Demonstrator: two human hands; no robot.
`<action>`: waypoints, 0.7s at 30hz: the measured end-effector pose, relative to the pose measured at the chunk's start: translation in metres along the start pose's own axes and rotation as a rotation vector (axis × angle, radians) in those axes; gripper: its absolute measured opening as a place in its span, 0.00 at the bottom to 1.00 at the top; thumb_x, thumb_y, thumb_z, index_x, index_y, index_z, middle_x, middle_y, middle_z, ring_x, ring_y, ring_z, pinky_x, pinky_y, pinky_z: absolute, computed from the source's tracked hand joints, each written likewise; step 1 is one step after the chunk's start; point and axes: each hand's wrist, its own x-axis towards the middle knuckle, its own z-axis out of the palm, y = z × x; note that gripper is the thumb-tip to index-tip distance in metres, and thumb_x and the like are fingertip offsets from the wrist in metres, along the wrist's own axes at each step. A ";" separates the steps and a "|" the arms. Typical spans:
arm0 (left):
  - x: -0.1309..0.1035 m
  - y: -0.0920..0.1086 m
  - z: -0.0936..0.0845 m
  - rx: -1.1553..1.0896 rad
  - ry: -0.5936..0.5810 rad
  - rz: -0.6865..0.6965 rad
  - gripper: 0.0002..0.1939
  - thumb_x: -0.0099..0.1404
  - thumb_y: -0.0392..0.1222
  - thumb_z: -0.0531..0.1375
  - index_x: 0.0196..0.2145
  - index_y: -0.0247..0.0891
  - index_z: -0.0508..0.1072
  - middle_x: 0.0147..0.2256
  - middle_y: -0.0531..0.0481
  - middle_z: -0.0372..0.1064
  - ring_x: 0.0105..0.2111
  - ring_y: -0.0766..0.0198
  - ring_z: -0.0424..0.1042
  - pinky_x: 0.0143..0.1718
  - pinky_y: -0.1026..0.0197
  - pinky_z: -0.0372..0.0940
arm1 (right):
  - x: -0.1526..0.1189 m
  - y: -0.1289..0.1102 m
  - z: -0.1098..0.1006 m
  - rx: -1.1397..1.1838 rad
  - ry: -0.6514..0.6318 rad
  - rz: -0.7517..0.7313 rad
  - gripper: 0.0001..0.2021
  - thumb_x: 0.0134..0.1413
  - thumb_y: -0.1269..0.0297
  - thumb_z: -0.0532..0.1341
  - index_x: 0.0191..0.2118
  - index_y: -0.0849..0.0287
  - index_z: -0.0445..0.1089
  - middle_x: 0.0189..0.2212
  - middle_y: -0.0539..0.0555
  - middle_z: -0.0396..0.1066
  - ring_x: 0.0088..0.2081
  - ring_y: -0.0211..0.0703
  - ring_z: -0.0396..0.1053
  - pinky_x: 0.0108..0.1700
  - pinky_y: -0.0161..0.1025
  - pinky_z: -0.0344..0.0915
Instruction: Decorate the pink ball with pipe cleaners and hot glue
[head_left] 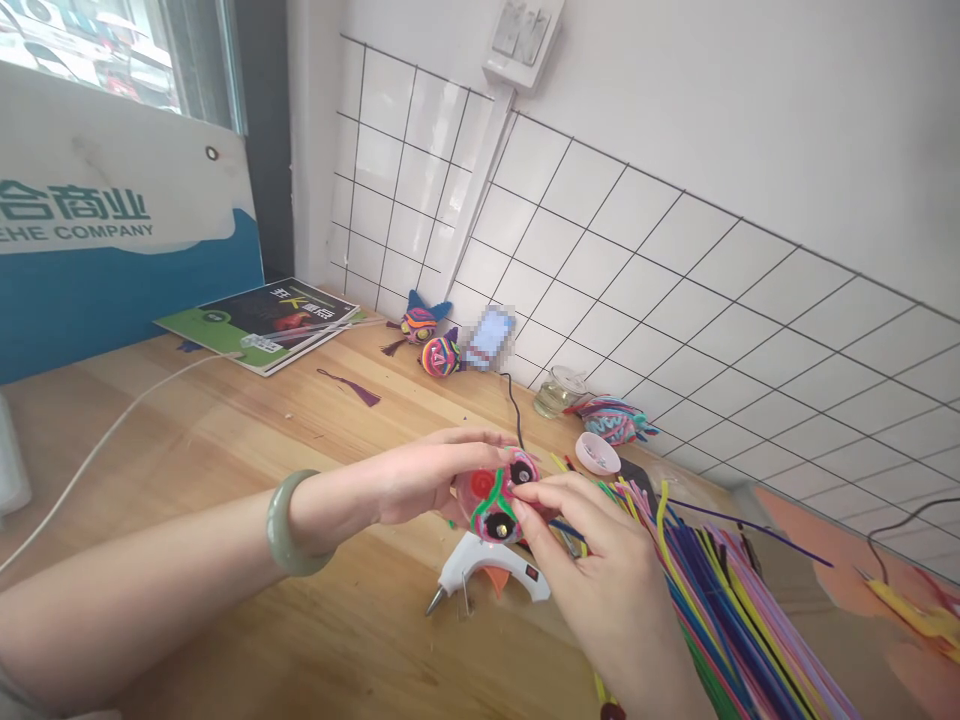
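Note:
My left hand (431, 475) grips a round craft head (489, 508) from its left and far side. The head is pink and red with green lines and two black eyes with shiny centres. My right hand (600, 545) has its thumb and forefinger pinched together at the head's surface, between the eyes. Whatever sits between those fingertips is too small to make out. Just below the head, a white hot glue gun (487, 560) rests on the table, its metal nozzle pointing down to the left.
Bundled colourful pipe cleaners (739, 600) lie at right. Two striped craft balls (441, 355), a phone (489, 340), a glass jar (556, 392), a pink cup (598, 453) and another woven craft piece (611, 420) line the back. A purple tassel (352, 387) and a magazine (270, 320) lie left.

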 end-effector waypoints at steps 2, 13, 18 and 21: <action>-0.001 0.001 0.000 0.004 0.000 -0.002 0.24 0.57 0.47 0.62 0.51 0.41 0.68 0.45 0.43 0.70 0.38 0.57 0.72 0.27 0.64 0.64 | -0.001 0.000 0.000 -0.017 -0.006 0.007 0.06 0.58 0.70 0.57 0.32 0.56 0.71 0.30 0.51 0.73 0.33 0.40 0.72 0.34 0.34 0.69; 0.001 -0.001 -0.001 -0.008 0.000 -0.003 0.23 0.57 0.45 0.62 0.51 0.41 0.68 0.44 0.43 0.71 0.37 0.57 0.73 0.27 0.64 0.64 | -0.004 0.000 0.001 -0.094 -0.028 0.008 0.08 0.60 0.70 0.53 0.31 0.57 0.66 0.28 0.51 0.69 0.30 0.38 0.69 0.30 0.33 0.65; 0.001 -0.002 -0.001 -0.012 0.001 0.004 0.23 0.56 0.45 0.63 0.50 0.41 0.69 0.46 0.43 0.71 0.38 0.57 0.73 0.28 0.65 0.65 | -0.004 -0.002 0.001 -0.103 -0.034 0.021 0.07 0.59 0.71 0.54 0.30 0.56 0.66 0.28 0.51 0.69 0.30 0.39 0.69 0.28 0.33 0.64; 0.001 -0.002 -0.001 -0.013 0.002 0.007 0.24 0.56 0.45 0.64 0.50 0.41 0.69 0.45 0.43 0.71 0.38 0.58 0.73 0.27 0.65 0.64 | -0.004 -0.003 0.002 -0.111 -0.022 0.028 0.07 0.58 0.71 0.54 0.30 0.57 0.65 0.28 0.51 0.68 0.30 0.39 0.69 0.29 0.33 0.64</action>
